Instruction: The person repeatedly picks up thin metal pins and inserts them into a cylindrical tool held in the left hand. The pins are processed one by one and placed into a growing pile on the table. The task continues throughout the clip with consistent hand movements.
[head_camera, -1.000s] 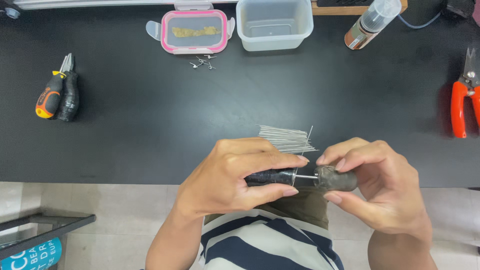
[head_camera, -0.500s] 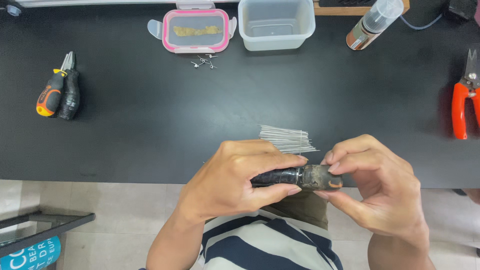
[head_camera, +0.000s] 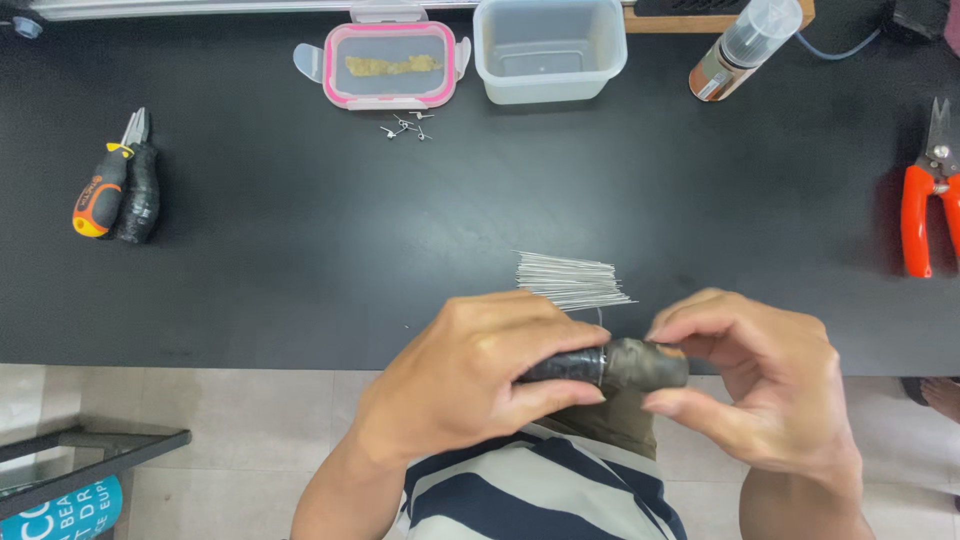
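The black counter (head_camera: 300, 260) is carrying a clear tub (head_camera: 550, 45) and a bundle of thin wires (head_camera: 570, 280), lying untouched. Just below its edge, the left hand (head_camera: 470, 375) is closing around a dark taped handle (head_camera: 620, 365), while the right hand (head_camera: 750, 385) is pinching its end with curled fingers; the work looks mid-way.

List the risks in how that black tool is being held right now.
1. Both hands, left hand and right hand, hold the black tool past the table edge; a slip would probably drop it to the floor.
2. The thin metal wires lie loose just beyond the knuckles; a nudge could scatter them or prick a finger.
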